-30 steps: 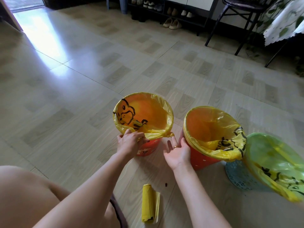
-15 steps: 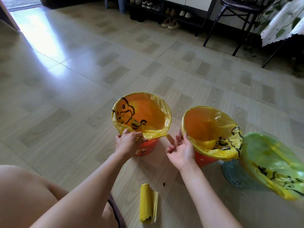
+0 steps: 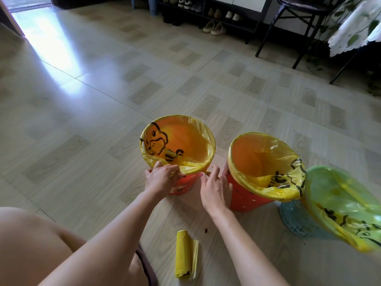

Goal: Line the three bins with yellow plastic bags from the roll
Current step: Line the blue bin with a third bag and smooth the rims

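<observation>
Three bins stand on the floor, each with a yellow bag over its rim. My left hand point(image 3: 162, 178) pinches the bag's folded edge at the near rim of the left red bin point(image 3: 186, 183). My right hand point(image 3: 215, 185) pinches a twisted tail of that same bag between the left bin and the middle red bin point(image 3: 247, 200). A teal bin point(image 3: 296, 219) at the right carries a loose bag point(image 3: 346, 205) hanging over its side. The yellow bag roll point(image 3: 182, 253) lies on the floor between my forearms.
My bare knee point(image 3: 31, 244) fills the lower left corner. At the back stand a shoe rack point(image 3: 206, 13) with slippers, a black chair point(image 3: 296, 15) and a table with a leaf-print cloth point(image 3: 356, 27). A small dark speck point(image 3: 205, 230) lies on the tiled floor.
My right hand left the middle bin's side, moved to the left bin's bag corner and now pinches its tail. My left hand stayed at the near rim.
</observation>
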